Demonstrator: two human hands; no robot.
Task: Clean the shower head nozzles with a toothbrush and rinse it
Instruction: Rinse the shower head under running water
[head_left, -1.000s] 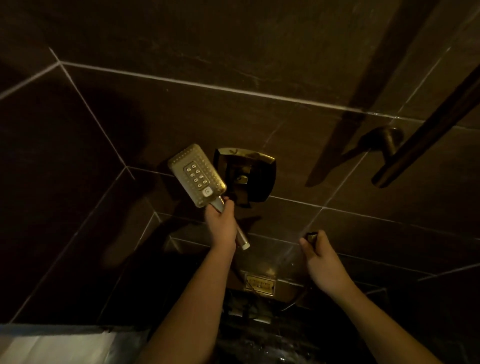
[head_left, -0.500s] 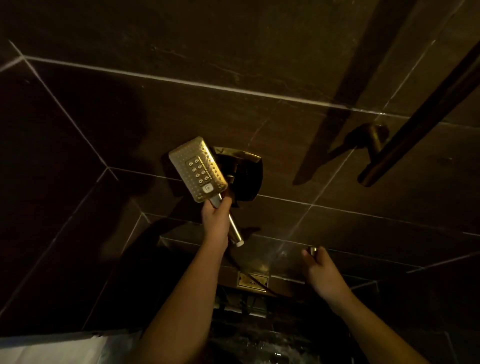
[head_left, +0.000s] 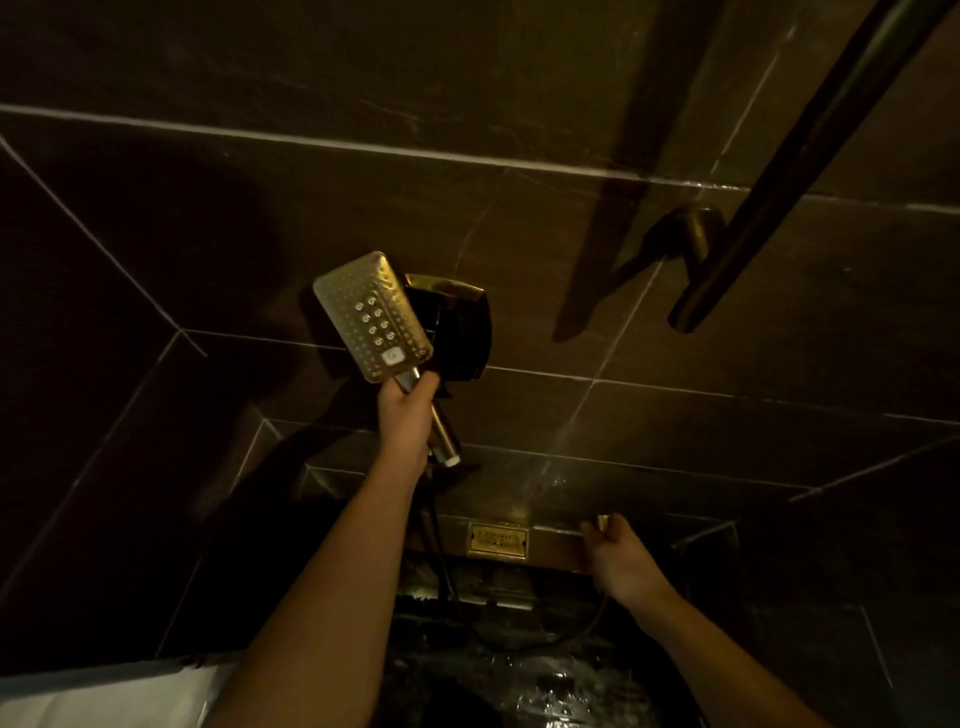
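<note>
Now the left hand (head_left: 405, 415) grips the shower head (head_left: 371, 317) by its handle, up near the wall. The right hand (head_left: 621, 564) pinches a small shiny thing (head_left: 603, 521). Wet fingers might let the head slip and fall.

Shower head (head_left: 371, 317) looks like brushed gold metal with a shiny chrome handle; wall tiles (head_left: 519, 249) are dark, smooth, slightly glossy stone.

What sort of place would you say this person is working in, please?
Most likely a tiled shower stall. The left hand grips a handheld shower head before a wall-mounted valve plate, dark wall tiles surround it, and the floor below looks wet.
</note>
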